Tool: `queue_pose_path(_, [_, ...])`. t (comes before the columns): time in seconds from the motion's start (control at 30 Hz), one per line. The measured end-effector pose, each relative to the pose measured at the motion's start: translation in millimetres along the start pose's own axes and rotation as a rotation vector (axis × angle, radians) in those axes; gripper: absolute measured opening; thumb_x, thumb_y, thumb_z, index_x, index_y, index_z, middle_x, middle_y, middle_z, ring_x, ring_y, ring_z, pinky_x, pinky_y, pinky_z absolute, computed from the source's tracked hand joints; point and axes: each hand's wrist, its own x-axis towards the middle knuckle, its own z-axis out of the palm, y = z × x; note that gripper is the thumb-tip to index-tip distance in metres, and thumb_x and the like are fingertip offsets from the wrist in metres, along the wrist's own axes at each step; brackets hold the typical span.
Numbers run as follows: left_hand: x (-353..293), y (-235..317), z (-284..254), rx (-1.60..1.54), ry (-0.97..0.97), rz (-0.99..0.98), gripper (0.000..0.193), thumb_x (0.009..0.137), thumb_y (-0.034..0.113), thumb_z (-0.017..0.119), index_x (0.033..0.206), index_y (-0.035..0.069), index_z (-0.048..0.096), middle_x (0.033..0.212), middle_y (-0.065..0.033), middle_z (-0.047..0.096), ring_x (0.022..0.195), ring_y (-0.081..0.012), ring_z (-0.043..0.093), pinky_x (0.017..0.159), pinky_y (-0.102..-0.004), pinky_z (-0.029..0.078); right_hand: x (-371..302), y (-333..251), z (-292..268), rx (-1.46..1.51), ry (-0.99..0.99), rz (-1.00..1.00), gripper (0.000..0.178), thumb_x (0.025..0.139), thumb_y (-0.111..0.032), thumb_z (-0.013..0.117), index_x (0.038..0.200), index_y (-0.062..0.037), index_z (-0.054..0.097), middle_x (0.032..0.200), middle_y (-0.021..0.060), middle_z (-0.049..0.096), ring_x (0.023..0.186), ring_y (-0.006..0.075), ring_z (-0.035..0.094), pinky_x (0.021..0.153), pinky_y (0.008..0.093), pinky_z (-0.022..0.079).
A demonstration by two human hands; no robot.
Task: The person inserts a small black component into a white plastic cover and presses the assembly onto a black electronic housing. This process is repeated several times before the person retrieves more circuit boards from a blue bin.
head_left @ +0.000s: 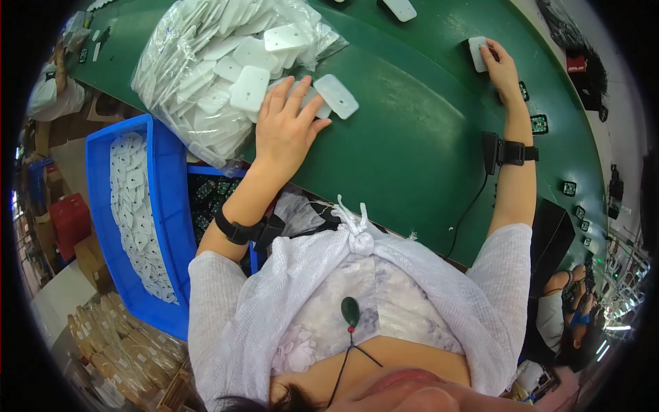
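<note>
My left hand lies palm down with spread fingers over several white plastic covers beside a clear plastic bag. One loose white cover, a rounded rectangle with small holes, rests just right of those fingertips. More such covers fill and spill from the bag. Out at the far right of the green table, my right hand has its thumb and fingers on another white cover piece, which has a dark edge. The underside of that piece is hidden.
A blue bin full of small white parts stands left of me, next to a crate of green circuit boards. Small circuit boards line the table's right edge. A white cover lies at the far edge. Other people sit left and right.
</note>
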Motion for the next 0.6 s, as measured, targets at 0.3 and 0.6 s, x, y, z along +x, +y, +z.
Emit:
queue_pose_path(0.3, [35,3,0,-0.493,0.195,0.049,0.035,0.079,0.018,0.073,0.11,0.004,0.063,0.112,-0.011,0.064,0.104,-0.0312,0.058,0.086,-0.0379,0.05,-5,-9,1,0.014,-0.006,-0.013,0.039,0.095,-0.026,0.06,0.126,-0.0026,0.058,0.11,0.0065,0.064,0.1,0.0137,0.058,0.088,0.0263,0.045])
queue_pose_path(0.6, [51,39,22,-0.129,-0.101,0.207,0.048,0.078,0.016,0.07,0.124,0.008,0.057,0.129,-0.0108,0.055,0.12,-0.0314,0.048,0.095,-0.0423,0.044,-30,-7,-17,-0.108,0.215,-0.201,0.035,0.096,-0.025,0.058,0.127,-0.0079,0.058,0.108,0.0076,0.065,0.099,0.0137,0.06,0.086,0.0272,0.047])
